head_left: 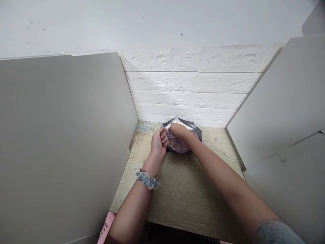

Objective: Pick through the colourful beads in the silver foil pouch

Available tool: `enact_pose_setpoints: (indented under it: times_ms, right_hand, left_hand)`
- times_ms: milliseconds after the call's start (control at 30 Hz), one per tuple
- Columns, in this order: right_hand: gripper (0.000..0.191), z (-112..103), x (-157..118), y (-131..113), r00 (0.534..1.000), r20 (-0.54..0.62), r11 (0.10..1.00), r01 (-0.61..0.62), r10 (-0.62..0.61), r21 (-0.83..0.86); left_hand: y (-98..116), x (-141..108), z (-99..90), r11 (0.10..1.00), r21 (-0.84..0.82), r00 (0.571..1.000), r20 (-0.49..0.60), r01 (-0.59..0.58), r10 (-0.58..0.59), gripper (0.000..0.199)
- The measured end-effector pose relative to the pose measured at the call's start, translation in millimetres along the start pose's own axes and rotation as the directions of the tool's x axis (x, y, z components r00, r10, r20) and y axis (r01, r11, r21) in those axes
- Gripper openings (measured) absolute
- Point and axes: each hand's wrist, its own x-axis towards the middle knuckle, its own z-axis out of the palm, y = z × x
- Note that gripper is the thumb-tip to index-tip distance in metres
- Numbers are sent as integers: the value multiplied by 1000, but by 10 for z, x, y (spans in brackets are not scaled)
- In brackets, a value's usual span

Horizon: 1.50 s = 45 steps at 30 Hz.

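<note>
We're apparently picking bits [179, 145] from the bag [197, 128]: left hand [159, 141] pinched, right hand [178, 130] curled at its two o'clock, contents unclear; next calls for steadiness.

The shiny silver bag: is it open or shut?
Open. The shiny silver bag is spread wide, and you can see small pinkish bits lying inside it.

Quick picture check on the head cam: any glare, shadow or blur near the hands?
Head view: glare whitens the silvery inside of the bag near the right hand; head view, the table darkens toward its near edge; head view, fine detail at the fingertips of the left hand is too small to make out.
</note>
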Motion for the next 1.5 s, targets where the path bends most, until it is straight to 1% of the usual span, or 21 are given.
enact_pose_setpoints:
  times_ms: [100, 167, 267, 333, 367, 400, 433, 500, 567, 600, 633, 700, 800, 933, 1133, 1233, 1367, 1500]
  right_hand:
    - [18, -38, -36, -4, 998, -54, 1000, 27, -27, -14]
    - [16, -88, -76, -2, 993, -118, 998, 24, -18, 50]
    - [14, -187, -161, -18, 973, -224, 960, 20, 45, 279]
    - [18, -251, -230, -47, 969, -241, 888, 56, 62, 456]
    - [19, -276, -265, -64, 972, -229, 832, 86, 51, 548]
    - [19, -295, -298, -82, 978, -208, 755, 116, 28, 645]
    - [17, -306, -327, -97, 983, -183, 657, 142, -6, 740]
    - [11, -308, -369, -120, 987, -141, 423, 162, -80, 892]
    - [13, -290, -389, -128, 985, -115, 204, 139, -125, 969]
    - [14, -279, -393, -127, 986, -103, 122, 119, -130, 985]
    - [16, -269, -394, -124, 987, -92, 59, 100, -129, 993]
    - [19, -258, -397, -114, 990, -73, -20, 71, -120, 997]
    - [22, -262, -406, -96, 992, -57, -63, 50, -115, 997]
    - [25, -286, -425, -85, 992, -59, -74, 51, -115, 996]
    - [20, -313, -459, -110, 994, -45, -59, 40, -100, 997]
    - [21, -310, -468, -120, 996, -31, -46, 27, -81, 999]
    - [25, -294, -471, -111, 997, -27, -60, 23, -76, 998]
    - [23, -301, -482, -114, 997, -25, -62, 20, -79, 998]
  left_hand:
    - [4, -7, 7, 1000, 4, 1000, 1, 2, -2, 4]
    - [2, -8, 12, 1000, 5, 1000, 3, 12, -12, 5]
    - [-9, -4, 19, 999, 23, 1000, 13, 27, -27, 8]
    - [-19, -2, 24, 998, 58, 999, 24, 36, -37, 10]
    - [-24, -1, 27, 996, 81, 999, 28, 35, -38, 11]
    - [-28, -2, 29, 994, 105, 999, 32, 27, -31, 12]
    - [-32, -3, 31, 992, 128, 999, 34, 10, -15, 14]
    - [-38, -8, 35, 983, 175, 998, 46, -47, 40, 16]
    - [-42, -16, 39, 970, 223, 995, 55, -94, 84, 16]
    - [-43, -20, 43, 964, 245, 994, 55, -105, 94, 16]
    - [-43, -24, 46, 958, 267, 994, 51, -108, 98, 15]
    - [-44, -30, 53, 946, 304, 994, 42, -111, 103, 15]
    - [-49, -31, 57, 928, 348, 991, 43, -133, 126, 16]
    - [-64, -21, 45, 914, 376, 988, 55, -153, 143, 17]
    - [-80, -8, 28, 914, 374, 988, 51, -155, 147, 21]
    - [-83, -4, 26, 919, 362, 988, 44, -153, 147, 23]
    - [-79, -9, 31, 918, 367, 988, 43, -152, 146, 21]
    - [-74, -18, 35, 911, 380, 987, 53, -158, 149, 19]
